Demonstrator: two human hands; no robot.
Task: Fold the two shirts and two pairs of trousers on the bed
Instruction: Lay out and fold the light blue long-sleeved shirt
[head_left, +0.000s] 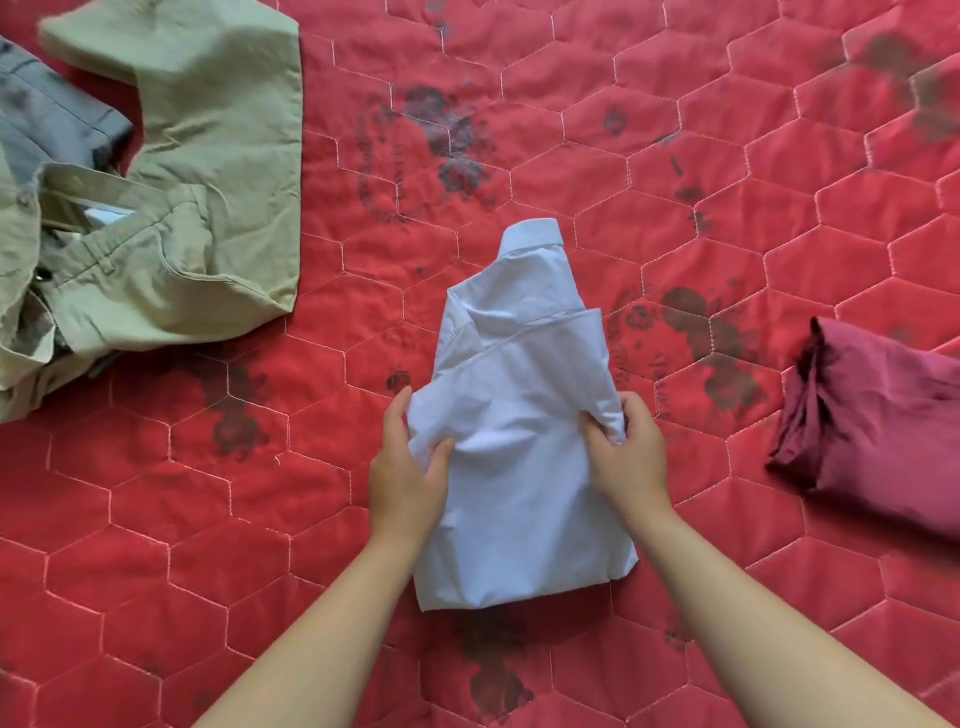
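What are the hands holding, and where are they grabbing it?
The white shirt. The left hand pinches its left edge and the right hand pinches its right edge, about midway along the folded bundle.

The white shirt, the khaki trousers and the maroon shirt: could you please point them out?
white shirt (519, 493), head view, folded body.
khaki trousers (218, 130), head view, trouser leg.
maroon shirt (883, 415), head view, upper face.
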